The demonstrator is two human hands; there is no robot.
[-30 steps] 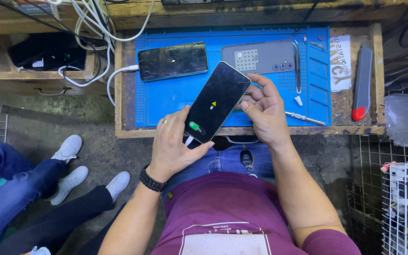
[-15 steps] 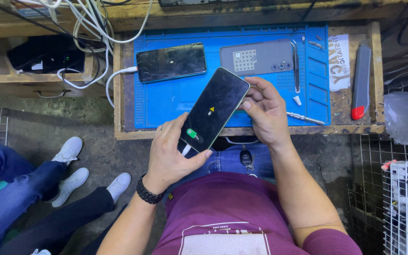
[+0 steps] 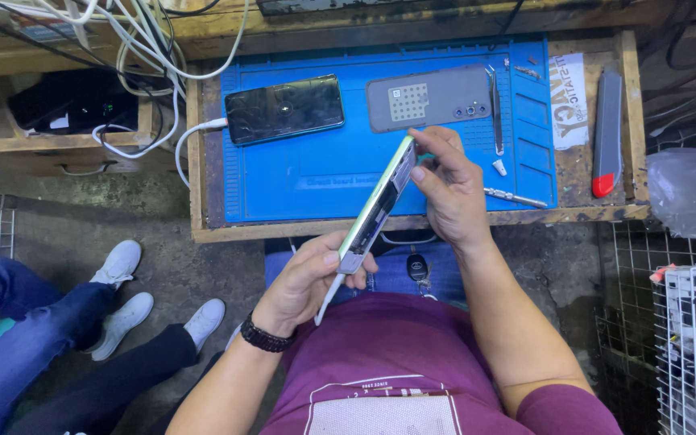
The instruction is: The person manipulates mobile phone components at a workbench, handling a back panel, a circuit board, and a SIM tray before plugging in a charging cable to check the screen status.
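A smartphone is held edge-on between both hands above the front of the blue work mat. My left hand grips its lower end, where a white cable hangs from it. My right hand pinches its upper end with the fingertips. I see its thin side and pale green frame, not its screen. On the mat behind lie a second dark phone, plugged into a white cable, and a grey phone back cover.
Tweezers and a screwdriver lie on the mat's right. A red-tipped utility knife rests on the wooden table. Tangled white cables and a black box sit left. Other people's legs and white shoes are at lower left. Wire baskets stand right.
The phone has been turned from screen-up to edge-on. My left hand has shifted lower around its bottom end, and my right fingers now pinch its top.
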